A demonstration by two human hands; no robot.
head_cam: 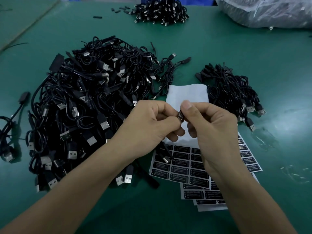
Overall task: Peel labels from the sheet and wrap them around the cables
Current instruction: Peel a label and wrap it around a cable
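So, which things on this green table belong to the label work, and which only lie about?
Job in hand:
- small black printed label, pinched by left hand and right hand
- white sheet of black labels
- large heap of black USB cables
- smaller heap of black USB cables

Lying about:
- far heap of black cables
- clear plastic bag
- clear plastic scraps
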